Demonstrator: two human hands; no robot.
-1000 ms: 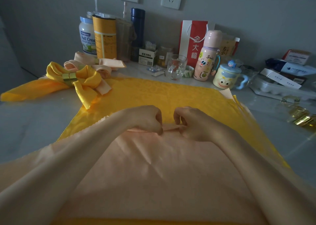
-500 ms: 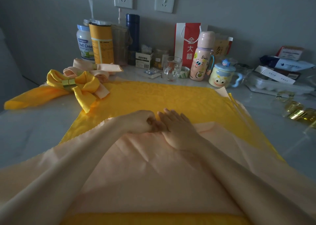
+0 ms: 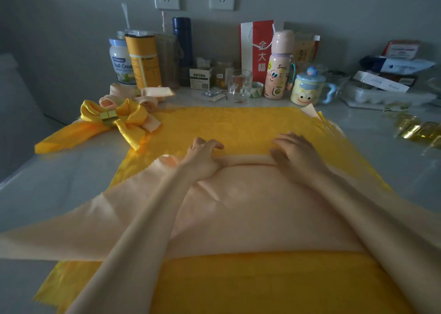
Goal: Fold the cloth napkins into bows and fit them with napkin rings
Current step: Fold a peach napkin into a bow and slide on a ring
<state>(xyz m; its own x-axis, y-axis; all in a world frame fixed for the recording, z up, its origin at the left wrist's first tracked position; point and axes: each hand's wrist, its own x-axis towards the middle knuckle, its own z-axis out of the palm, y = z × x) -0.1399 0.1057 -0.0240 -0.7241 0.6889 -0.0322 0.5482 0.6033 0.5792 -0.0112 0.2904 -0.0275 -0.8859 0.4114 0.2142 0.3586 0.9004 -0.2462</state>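
Napkins lie one on top of the other on the grey table [image 3: 59, 175], right in front of the person: a peach napkin [image 3: 238, 206] is spread over a yellow napkin [image 3: 226, 127]. The far edge of the peach napkin, at twelve o'clock, is rolled into a thin roll [image 3: 248, 159]. The left hand [image 3: 202, 160] has its fingers curled around the left end of the roll and holds it. The right hand [image 3: 296, 156] lies flat with its fingers spread out and presses down on the right end. The two hands are apart, with bare roll between them. At ten o'clock from the hands a yellow bow [image 3: 133, 115] lies on the table with a gold ring [image 3: 108, 116] around its middle. A peach bow [image 3: 143, 96] lies just behind it, touching it. At three o'clock more gold rings [image 3: 410, 129] lie on the table, too blurry to count.
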